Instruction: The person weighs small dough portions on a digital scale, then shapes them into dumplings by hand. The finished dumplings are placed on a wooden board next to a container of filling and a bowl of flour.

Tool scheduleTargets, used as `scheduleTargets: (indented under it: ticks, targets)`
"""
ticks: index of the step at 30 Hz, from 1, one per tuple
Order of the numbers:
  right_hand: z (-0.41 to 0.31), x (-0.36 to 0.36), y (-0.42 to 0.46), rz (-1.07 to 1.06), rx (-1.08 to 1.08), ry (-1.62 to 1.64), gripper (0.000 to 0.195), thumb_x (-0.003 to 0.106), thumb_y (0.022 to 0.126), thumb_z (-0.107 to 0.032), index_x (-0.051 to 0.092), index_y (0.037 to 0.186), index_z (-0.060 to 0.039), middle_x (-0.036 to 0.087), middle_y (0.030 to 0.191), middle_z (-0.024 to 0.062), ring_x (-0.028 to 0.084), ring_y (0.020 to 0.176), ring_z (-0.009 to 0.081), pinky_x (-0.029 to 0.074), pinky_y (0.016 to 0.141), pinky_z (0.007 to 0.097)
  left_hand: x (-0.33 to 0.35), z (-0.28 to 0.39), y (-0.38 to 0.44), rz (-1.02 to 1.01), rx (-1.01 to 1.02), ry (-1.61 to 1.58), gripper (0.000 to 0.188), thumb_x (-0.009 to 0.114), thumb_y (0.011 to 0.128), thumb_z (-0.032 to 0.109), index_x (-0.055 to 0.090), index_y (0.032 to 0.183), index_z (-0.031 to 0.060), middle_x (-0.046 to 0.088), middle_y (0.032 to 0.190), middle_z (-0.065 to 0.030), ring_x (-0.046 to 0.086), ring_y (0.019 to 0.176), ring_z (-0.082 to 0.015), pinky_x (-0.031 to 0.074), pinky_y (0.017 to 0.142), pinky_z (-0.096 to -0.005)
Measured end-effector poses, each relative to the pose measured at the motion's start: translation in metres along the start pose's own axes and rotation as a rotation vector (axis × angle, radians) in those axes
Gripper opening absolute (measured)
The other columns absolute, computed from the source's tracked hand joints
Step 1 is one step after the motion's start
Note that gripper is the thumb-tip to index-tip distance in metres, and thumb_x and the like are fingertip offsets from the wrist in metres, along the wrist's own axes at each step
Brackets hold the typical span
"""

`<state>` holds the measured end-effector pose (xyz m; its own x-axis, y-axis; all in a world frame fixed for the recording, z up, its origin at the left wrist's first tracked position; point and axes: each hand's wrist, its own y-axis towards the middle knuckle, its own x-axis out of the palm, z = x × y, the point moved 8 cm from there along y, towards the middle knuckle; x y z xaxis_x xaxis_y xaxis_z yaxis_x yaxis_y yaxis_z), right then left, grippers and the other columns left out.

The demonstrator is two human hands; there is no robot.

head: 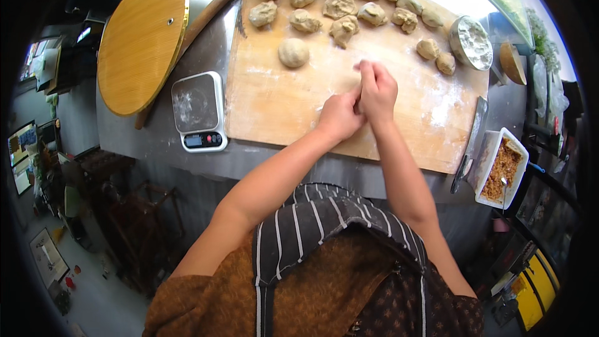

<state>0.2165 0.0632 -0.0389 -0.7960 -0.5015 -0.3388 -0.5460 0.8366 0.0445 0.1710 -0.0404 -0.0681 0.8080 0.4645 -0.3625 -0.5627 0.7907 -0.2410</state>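
Note:
Above the floured wooden board (276, 107), my left hand (340, 114) and my right hand (378, 89) are pressed against each other, the right one slightly farther forward. Their fingers overlap, so whatever may lie between the palms is hidden. A smooth round dough ball (294, 53) rests on the board ahead and to the left of them. Several rough dough lumps (339, 3) lie in uneven rows along the far side. Two smaller dough pieces (427, 49) (445, 63) lie to the right, close to a metal bowl of flour (473, 42).
Left of the board stand a digital kitchen scale (196, 103), a long rolling pin (206, 16) and a round yellow board (142, 44). At the right edge lies a long knife (470, 142). Beside it is a white tub (482, 164) of brown filling (501, 168) with a spoon.

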Motion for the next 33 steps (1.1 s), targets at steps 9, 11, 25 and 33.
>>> scheduleTargets:
  ticks: [9, 11, 25, 33]
  targets:
    - [0.014, -0.002, -0.005, -0.056, 0.062, -0.089, 0.015, 0.059, 0.096, -0.020, 0.068, 0.090, -0.0103, 0.065, 0.073, 0.0105, 0.060, 0.063, 0.0261, 0.047, 0.059, 0.0352, 0.012, -0.002, -0.005, -0.062, 0.024, 0.152, 0.027, 0.066, 0.077, 0.019, 0.063, 0.103, 0.0098, 0.070, 0.085, -0.0180, 0.067, 0.080, -0.0399, 0.052, 0.070, -0.0493]
    - [0.037, 0.013, -0.018, -0.164, 0.483, 0.391, 0.014, 0.059, 0.096, -0.019, 0.068, 0.090, -0.0098, 0.066, 0.074, 0.0105, 0.061, 0.064, 0.0248, 0.046, 0.058, 0.0337, 0.012, -0.003, -0.005, -0.059, 0.035, 0.268, 0.032, 0.069, 0.076, 0.016, 0.063, 0.107, 0.0115, 0.070, 0.080, -0.0158, 0.067, 0.074, -0.0387, 0.053, 0.067, -0.0488]
    - [-0.005, -0.010, -0.006, 0.261, -0.227, -0.212, 0.019, 0.053, 0.098, -0.021, 0.067, 0.095, -0.0087, 0.066, 0.072, 0.0148, 0.063, 0.065, 0.0353, 0.049, 0.061, 0.0423, 0.003, -0.001, -0.005, 0.001, 0.136, 0.132, 0.044, 0.074, 0.072, 0.018, 0.061, 0.113, 0.0073, 0.067, 0.070, -0.0124, 0.067, 0.064, -0.0318, 0.054, 0.062, -0.0419]
    - [-0.003, -0.003, -0.010, 0.136, -0.165, -0.122, 0.023, 0.056, 0.098, -0.023, 0.065, 0.085, -0.0060, 0.059, 0.062, 0.0117, 0.060, 0.058, 0.0212, 0.046, 0.057, 0.0340, 0.004, -0.005, -0.006, -0.021, 0.100, 0.221, 0.029, 0.075, 0.076, 0.022, 0.067, 0.102, 0.0121, 0.070, 0.074, -0.0147, 0.067, 0.068, -0.0361, 0.051, 0.058, -0.0444]
